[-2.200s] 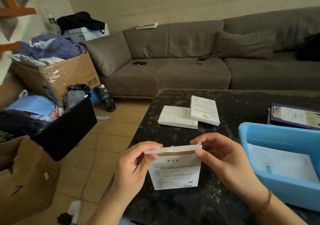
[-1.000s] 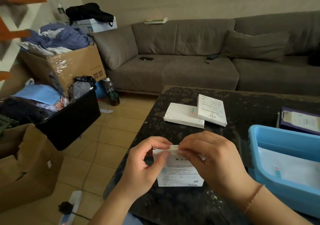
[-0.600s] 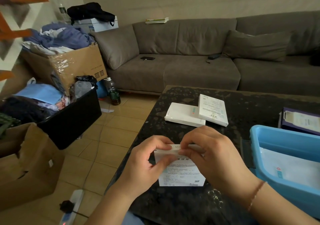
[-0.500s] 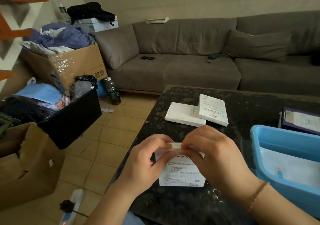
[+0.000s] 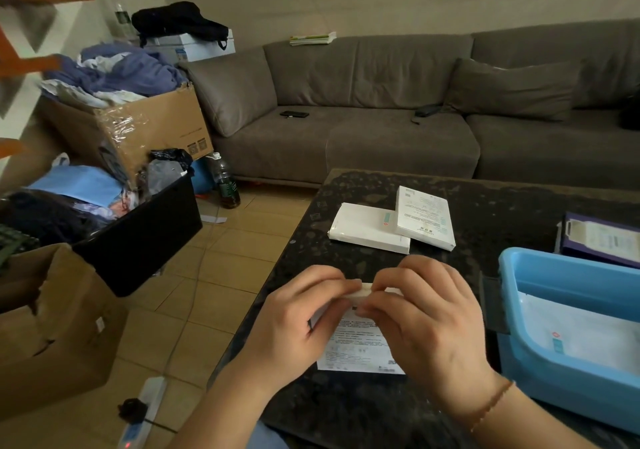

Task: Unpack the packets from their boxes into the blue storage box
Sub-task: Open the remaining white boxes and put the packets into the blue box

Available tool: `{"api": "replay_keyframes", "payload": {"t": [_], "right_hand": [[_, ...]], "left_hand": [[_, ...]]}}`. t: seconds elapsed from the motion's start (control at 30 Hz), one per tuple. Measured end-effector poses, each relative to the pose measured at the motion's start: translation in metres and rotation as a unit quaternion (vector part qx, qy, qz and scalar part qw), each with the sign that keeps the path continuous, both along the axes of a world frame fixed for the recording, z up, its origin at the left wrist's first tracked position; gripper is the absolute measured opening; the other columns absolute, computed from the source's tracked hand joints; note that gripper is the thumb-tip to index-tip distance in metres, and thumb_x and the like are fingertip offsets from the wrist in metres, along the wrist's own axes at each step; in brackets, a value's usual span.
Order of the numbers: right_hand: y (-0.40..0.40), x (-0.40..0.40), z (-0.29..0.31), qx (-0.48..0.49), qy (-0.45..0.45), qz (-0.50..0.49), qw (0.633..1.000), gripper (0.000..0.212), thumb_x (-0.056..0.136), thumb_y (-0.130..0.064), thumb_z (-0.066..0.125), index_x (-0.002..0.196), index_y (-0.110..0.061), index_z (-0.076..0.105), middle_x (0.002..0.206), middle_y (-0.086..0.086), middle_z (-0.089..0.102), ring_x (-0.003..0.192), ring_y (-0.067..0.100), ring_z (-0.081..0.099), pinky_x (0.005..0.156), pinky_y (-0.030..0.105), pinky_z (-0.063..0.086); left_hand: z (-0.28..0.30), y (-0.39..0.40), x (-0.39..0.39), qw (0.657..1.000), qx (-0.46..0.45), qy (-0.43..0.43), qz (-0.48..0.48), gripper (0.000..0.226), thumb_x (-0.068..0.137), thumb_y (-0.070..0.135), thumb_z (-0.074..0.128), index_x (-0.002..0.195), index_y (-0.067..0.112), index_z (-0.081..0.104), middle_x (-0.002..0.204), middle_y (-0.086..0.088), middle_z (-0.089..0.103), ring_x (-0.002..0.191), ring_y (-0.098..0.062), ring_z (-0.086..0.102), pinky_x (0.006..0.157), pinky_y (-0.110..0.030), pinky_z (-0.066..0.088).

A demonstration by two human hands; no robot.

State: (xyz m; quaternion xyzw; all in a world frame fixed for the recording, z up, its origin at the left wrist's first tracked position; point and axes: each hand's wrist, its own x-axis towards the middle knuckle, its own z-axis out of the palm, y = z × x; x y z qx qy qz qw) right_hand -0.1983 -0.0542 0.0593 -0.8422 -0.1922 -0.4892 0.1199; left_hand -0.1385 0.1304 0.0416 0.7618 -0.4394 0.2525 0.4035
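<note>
A small white box (image 5: 358,348) with printed text stands upright on the dark stone table (image 5: 502,203). My left hand (image 5: 298,324) grips its left side and top edge. My right hand (image 5: 426,317) pinches the flap at its top. The fingertips of both hands meet over the flap and hide it. Two more white boxes (image 5: 367,227) (image 5: 424,216) lie flat farther back, the right one overlapping the left. The blue storage box (image 5: 519,344) sits at the right, and a white packet (image 5: 585,334) lies inside it.
A purple-edged box (image 5: 602,237) lies behind the blue box. To the left on the tiled floor are a black bin (image 5: 138,237), cardboard boxes (image 5: 59,327) with clothes, a bottle (image 5: 225,185) and a power strip (image 5: 142,410). A grey sofa (image 5: 381,119) runs behind the table.
My hands have closed in from the box's two top corners to its top middle, and the fingertips now pinch the flap together. The box stays upright in the same spot.
</note>
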Motion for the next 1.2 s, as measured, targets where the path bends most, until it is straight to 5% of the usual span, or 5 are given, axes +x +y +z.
{"api": "replay_keyframes", "payload": {"t": [0.2,0.6,0.83,1.2], "right_hand": [[0.014,-0.001,-0.010,0.069,-0.017,-0.046,0.996,0.014,0.084,-0.026,0.075,0.074,-0.016,0.073,0.091,-0.002,0.071,0.091,0.027,0.062,0.077,0.038,0.046],[0.009,-0.002,-0.012,0.035,-0.024,-0.024,0.999,0.005,0.083,-0.018,0.075,0.082,-0.013,0.076,0.089,-0.002,0.073,0.086,0.027,0.067,0.073,0.040,0.052],[0.013,0.006,-0.004,0.061,-0.011,-0.007,0.998,0.018,0.092,-0.025,0.064,0.079,-0.015,0.073,0.085,-0.004,0.072,0.083,0.021,0.066,0.073,0.032,0.049],[0.006,0.006,-0.026,0.027,-0.101,-0.025,0.994,0.010,0.082,-0.020,0.076,0.073,-0.017,0.078,0.105,0.000,0.056,0.097,0.032,0.057,0.087,0.048,0.047]], "left_hand": [[-0.005,-0.001,-0.001,0.998,0.022,-0.047,0.020,0.022,0.097,0.022,0.060,0.112,0.008,0.068,0.109,-0.001,0.064,0.094,-0.013,0.065,0.071,-0.026,0.057],[-0.005,-0.002,0.000,0.998,0.038,-0.049,0.019,0.021,0.099,0.022,0.058,0.118,0.016,0.063,0.112,0.003,0.065,0.097,-0.012,0.065,0.074,-0.030,0.057],[0.000,0.001,-0.003,0.997,0.054,-0.055,0.028,0.023,0.095,0.018,0.062,0.118,0.015,0.065,0.112,0.003,0.065,0.094,-0.011,0.065,0.073,-0.027,0.056],[0.004,-0.001,-0.004,0.998,0.056,-0.012,0.017,0.028,0.099,0.026,0.053,0.113,0.008,0.070,0.109,0.003,0.065,0.096,-0.010,0.065,0.074,-0.028,0.057]]}}
